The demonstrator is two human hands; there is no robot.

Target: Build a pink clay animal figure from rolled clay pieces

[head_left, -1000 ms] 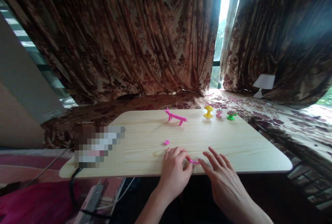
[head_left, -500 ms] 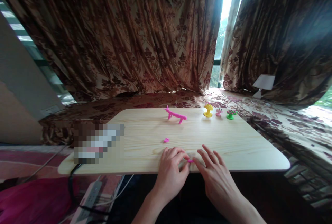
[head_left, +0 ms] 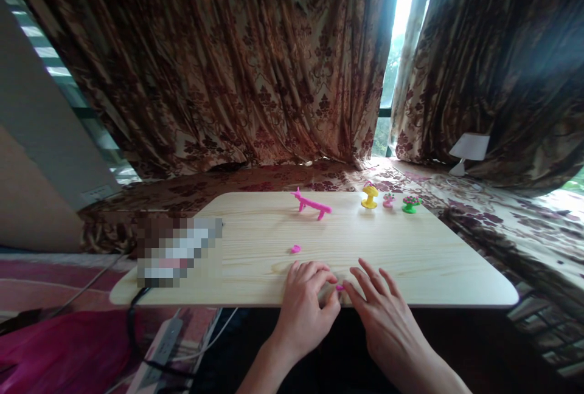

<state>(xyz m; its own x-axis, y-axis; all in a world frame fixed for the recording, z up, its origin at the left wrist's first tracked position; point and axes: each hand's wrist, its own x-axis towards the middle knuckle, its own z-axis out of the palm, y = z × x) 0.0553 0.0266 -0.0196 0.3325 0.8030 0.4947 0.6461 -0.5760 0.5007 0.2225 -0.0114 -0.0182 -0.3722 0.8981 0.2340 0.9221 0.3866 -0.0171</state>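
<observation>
A small piece of pink modelling clay (head_left: 339, 287) lies at the table's near edge, between the fingertips of both hands. My left hand (head_left: 308, 297) is curled, its thumb and forefinger closing around the left end of this piece. From the other side, my right hand (head_left: 383, 303) reaches in with fingers spread and one fingertip at the piece's right end; whether it presses on it is hard to tell. Another pink clay bit (head_left: 295, 248) rests just beyond the left hand. Farther back stands a long pink clay animal figure (head_left: 312, 203) on legs, its pointed head to the left.
Along the table's (head_left: 456, 272) back right stand a yellow mushroom-shaped figure (head_left: 369, 195), a small pink one (head_left: 389, 200) and a green one with pink dots (head_left: 411, 203). A blurred-out object (head_left: 177, 254) occupies the left end, with a black cable (head_left: 132, 327) hanging down.
The view has shifted slightly, so everything appears a little farther right. Between my hands, less of the pink clay piece shows, and the left thumb sits closer to it.
</observation>
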